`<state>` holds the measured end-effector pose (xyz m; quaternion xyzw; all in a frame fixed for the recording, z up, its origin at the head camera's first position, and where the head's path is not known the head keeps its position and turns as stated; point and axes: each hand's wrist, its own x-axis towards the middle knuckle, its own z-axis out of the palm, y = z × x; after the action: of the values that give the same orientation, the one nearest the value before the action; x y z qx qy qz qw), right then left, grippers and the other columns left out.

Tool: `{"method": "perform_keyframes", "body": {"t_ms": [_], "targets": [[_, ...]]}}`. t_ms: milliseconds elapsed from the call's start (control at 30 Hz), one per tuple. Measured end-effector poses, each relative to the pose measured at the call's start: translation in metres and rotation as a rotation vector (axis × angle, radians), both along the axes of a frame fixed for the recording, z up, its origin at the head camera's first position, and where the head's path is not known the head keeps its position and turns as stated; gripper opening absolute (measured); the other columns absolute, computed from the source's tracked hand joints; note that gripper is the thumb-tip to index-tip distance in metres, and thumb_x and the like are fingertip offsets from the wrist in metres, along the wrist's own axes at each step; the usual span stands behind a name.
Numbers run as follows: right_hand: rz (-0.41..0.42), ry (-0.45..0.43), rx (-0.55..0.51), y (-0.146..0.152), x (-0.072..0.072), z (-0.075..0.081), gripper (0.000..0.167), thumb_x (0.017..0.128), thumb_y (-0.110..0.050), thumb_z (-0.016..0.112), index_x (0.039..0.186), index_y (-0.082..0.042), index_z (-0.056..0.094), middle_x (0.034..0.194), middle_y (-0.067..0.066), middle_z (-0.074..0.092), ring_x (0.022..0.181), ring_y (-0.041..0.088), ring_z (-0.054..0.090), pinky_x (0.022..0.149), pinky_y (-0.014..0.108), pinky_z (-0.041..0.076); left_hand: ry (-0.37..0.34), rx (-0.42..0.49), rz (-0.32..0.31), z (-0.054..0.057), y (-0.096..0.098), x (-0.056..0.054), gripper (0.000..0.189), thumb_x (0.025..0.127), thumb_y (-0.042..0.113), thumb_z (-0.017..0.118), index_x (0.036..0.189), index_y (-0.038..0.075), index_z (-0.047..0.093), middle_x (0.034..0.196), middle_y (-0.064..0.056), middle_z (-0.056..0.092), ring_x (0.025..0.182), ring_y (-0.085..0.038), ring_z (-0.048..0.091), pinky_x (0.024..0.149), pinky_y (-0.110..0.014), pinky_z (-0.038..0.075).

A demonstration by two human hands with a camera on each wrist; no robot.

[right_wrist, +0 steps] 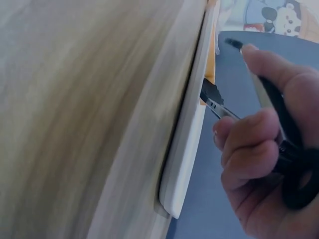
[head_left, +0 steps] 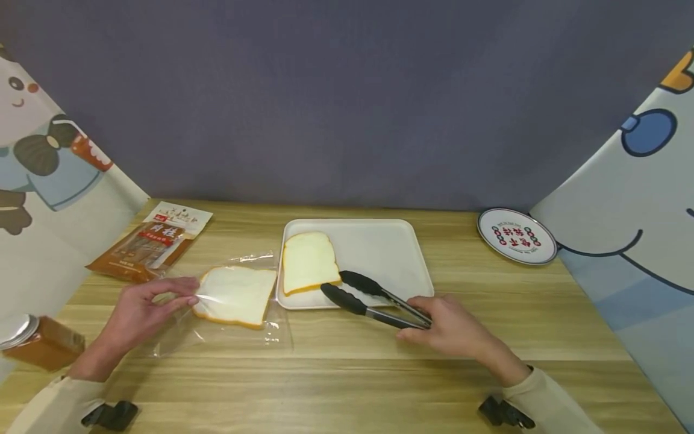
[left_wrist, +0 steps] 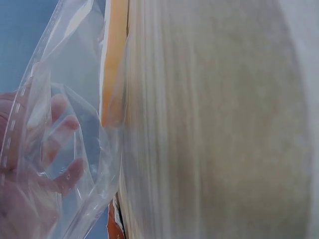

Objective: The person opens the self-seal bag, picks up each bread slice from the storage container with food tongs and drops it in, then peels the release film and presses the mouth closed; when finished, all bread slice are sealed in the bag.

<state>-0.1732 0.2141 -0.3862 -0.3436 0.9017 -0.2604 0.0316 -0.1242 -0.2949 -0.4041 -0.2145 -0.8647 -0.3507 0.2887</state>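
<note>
My left hand (head_left: 142,306) pinches the edge of a clear plastic bag (head_left: 278,328) between thumb and fingers. Inside the bag lies a slice of white bread (head_left: 238,294) with an orange-brown crust. In the left wrist view, the hand's fingers (left_wrist: 62,137) show through the film. A second bread slice (head_left: 309,259) lies on the left half of a white rectangular tray (head_left: 386,247). With my right hand (head_left: 452,328) I hold black-tipped metal tongs (head_left: 344,299). Their tips are spread apart at the slice's lower right corner; whether they touch it I cannot tell.
A brown spice packet (head_left: 149,241) lies behind my left hand. A jar of orange-brown powder with a silver lid (head_left: 54,346) is at the left edge. A round plate with red lettering (head_left: 517,236) is at the back right. Printed panels flank the wooden table (head_left: 347,386).
</note>
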Motion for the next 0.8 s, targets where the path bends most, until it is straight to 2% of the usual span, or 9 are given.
{"method": "perform_keyframes", "body": {"t_ms": [67, 133, 267, 367, 567, 667, 800], "targets": [[0.006, -0.025, -0.023, -0.001, -0.001, -0.001, 0.034, 0.081, -0.048, 0.072, 0.092, -0.017, 0.064, 0.058, -0.016, 0.046, 0.049, -0.001, 0.038, 0.045, 0.020, 0.036, -0.004, 0.008, -0.003, 0.000, 0.001, 0.000, 0.035, 0.054, -0.018, 0.081, 0.078, 0.006, 0.073, 0.088, -0.014, 0.071, 0.095, 0.006, 0.060, 0.082, -0.008, 0.043], [0.013, -0.086, -0.064, -0.001, -0.002, -0.002, 0.030, 0.082, -0.044, 0.072, 0.091, -0.016, 0.065, 0.058, -0.015, 0.049, 0.047, -0.001, 0.039, 0.042, 0.020, 0.036, -0.006, 0.010, -0.003, -0.001, 0.001, 0.000, 0.035, 0.053, -0.019, 0.081, 0.077, 0.006, 0.073, 0.088, -0.014, 0.071, 0.095, 0.006, 0.060, 0.082, -0.008, 0.043], [-0.001, -0.284, -0.156, 0.000, -0.003, -0.001, 0.032, 0.085, -0.040, 0.070, 0.094, -0.010, 0.066, 0.055, -0.008, 0.052, 0.036, 0.002, 0.041, 0.033, 0.021, 0.035, 0.000, 0.001, 0.005, -0.002, 0.002, -0.001, 0.038, 0.052, -0.020, 0.081, 0.076, 0.007, 0.073, 0.087, -0.016, 0.071, 0.095, 0.007, 0.060, 0.081, -0.007, 0.043], [-0.034, -0.370, -0.159, -0.001, -0.003, 0.002, 0.036, 0.084, -0.042, 0.070, 0.096, -0.008, 0.065, 0.052, -0.004, 0.051, 0.028, 0.007, 0.042, 0.027, 0.025, 0.035, 0.014, -0.009, 0.008, -0.003, 0.003, -0.002, 0.040, 0.050, -0.022, 0.080, 0.076, 0.007, 0.073, 0.086, -0.017, 0.070, 0.095, 0.008, 0.059, 0.080, -0.007, 0.043], [-0.104, -0.431, -0.079, -0.009, 0.000, 0.013, 0.038, 0.081, -0.045, 0.072, 0.087, -0.009, 0.062, 0.054, 0.002, 0.055, 0.028, 0.011, 0.045, 0.027, 0.031, 0.040, 0.014, -0.006, -0.001, -0.001, 0.004, -0.001, 0.039, 0.051, -0.021, 0.081, 0.077, 0.007, 0.073, 0.086, -0.016, 0.070, 0.095, 0.006, 0.060, 0.081, -0.008, 0.043], [-0.135, -0.419, -0.032, -0.014, 0.003, 0.018, 0.039, 0.079, -0.046, 0.074, 0.082, -0.010, 0.060, 0.053, 0.002, 0.053, 0.028, 0.011, 0.046, 0.027, 0.032, 0.041, 0.007, -0.005, -0.001, -0.001, 0.004, 0.000, 0.038, 0.052, -0.019, 0.081, 0.077, 0.008, 0.073, 0.087, -0.014, 0.071, 0.095, 0.006, 0.060, 0.081, -0.008, 0.043], [-0.154, -0.376, 0.003, -0.017, 0.007, 0.014, 0.041, 0.078, -0.046, 0.075, 0.080, -0.011, 0.054, 0.052, 0.000, 0.049, 0.029, 0.010, 0.045, 0.028, 0.030, 0.040, 0.013, -0.018, 0.015, -0.002, 0.005, 0.000, 0.039, 0.051, -0.020, 0.081, 0.077, 0.009, 0.073, 0.086, -0.015, 0.071, 0.095, 0.008, 0.059, 0.081, -0.007, 0.043]]}}
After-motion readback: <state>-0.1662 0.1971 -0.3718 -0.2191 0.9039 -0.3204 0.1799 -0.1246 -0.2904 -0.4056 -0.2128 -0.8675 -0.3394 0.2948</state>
